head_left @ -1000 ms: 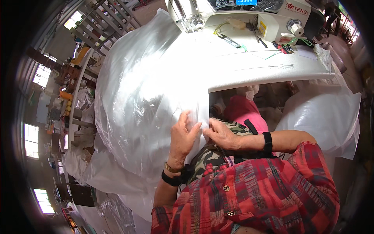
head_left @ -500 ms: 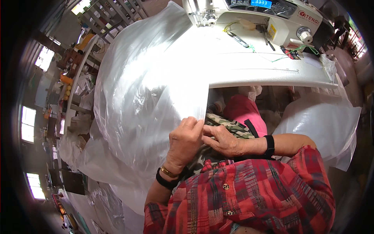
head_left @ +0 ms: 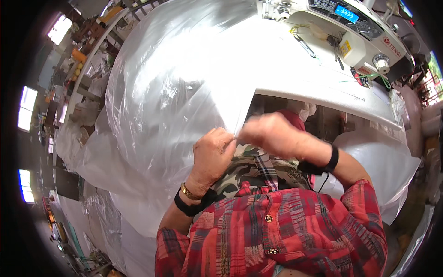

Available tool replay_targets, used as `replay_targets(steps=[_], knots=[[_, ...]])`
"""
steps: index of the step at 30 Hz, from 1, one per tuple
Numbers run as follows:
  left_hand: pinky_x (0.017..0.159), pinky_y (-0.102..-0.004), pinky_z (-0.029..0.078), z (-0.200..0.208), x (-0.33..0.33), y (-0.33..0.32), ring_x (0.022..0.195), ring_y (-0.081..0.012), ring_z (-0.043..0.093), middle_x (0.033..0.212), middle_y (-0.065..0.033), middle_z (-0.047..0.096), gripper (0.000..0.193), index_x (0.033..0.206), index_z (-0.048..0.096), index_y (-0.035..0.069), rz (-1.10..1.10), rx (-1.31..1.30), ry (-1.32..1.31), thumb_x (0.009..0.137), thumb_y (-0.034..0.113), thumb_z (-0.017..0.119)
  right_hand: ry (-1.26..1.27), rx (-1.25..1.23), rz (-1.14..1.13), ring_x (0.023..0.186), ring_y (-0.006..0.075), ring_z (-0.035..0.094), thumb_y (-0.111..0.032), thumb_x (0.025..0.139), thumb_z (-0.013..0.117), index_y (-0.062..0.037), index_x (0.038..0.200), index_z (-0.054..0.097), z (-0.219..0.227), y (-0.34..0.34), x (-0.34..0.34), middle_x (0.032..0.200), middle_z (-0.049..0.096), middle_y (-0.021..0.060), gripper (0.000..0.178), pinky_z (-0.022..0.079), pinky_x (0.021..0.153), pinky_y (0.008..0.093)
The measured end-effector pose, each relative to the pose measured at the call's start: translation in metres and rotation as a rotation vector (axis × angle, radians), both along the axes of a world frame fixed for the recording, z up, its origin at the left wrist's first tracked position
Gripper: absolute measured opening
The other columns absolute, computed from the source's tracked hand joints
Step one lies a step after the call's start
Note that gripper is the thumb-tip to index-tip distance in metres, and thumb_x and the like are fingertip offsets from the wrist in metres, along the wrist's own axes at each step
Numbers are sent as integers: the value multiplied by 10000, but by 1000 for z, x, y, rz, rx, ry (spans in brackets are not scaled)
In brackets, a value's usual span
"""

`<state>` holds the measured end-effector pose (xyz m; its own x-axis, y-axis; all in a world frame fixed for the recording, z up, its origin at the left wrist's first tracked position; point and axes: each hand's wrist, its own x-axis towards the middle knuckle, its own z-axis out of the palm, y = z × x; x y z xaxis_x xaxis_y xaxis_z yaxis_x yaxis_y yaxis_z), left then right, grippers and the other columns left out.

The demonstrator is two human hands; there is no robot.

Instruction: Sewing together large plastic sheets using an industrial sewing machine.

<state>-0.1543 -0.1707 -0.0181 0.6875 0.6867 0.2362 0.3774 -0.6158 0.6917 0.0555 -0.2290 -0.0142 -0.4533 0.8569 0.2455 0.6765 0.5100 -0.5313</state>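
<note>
A large translucent plastic sheet (head_left: 152, 111) billows from the sewing machine's bright white bed down to my lap on the left. My left hand (head_left: 211, 154) is closed, pinching the sheet's right-hand edge near its lower corner. Beside it, level with the same edge, my right hand (head_left: 277, 136) is smeared by motion. Its fingertips are blurred, so I cannot make out whether they grip the sheet. Beyond both hands stands the sewing machine (head_left: 369, 32) with a lit blue display. Its needle area is at the top, where the sheet's far end lies in glare.
Metal snips (head_left: 305, 46), dark slim tools (head_left: 338, 53) and a red-and-black tool (head_left: 360, 77) lie on the machine bed. More plastic sheeting (head_left: 369, 161) hangs at my right. The bed's front edge (head_left: 323, 100) runs ahead of my right arm. Cluttered shelving stands far left.
My right hand has lifted away from beside the left hand and moved up and right, now blurred. My left hand keeps its pinch on the sheet's edge. The whole view has shifted and tilted.
</note>
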Motion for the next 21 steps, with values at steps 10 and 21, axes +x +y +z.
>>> replay_targets(steps=[10, 21], knots=[[673, -370, 468, 20, -2, -18, 816, -283, 575, 844, -90, 592, 262, 1029, 644, 18, -6, 350, 147, 767, 17, 650, -176, 214, -236, 907, 333, 625, -52, 852, 552, -64, 998, 589, 24, 97, 92, 1015, 596, 130, 152, 498, 780, 416], [630, -425, 483, 1, -20, -25, 751, -374, 596, 929, -189, 565, 583, 1369, 465, -24, -39, 135, 56, 794, -81, 540, -371, 292, -266, 904, 299, 594, -172, 931, 525, -105, 1018, 588, 20, 114, 108, 981, 551, 89, 127, 477, 765, 410]])
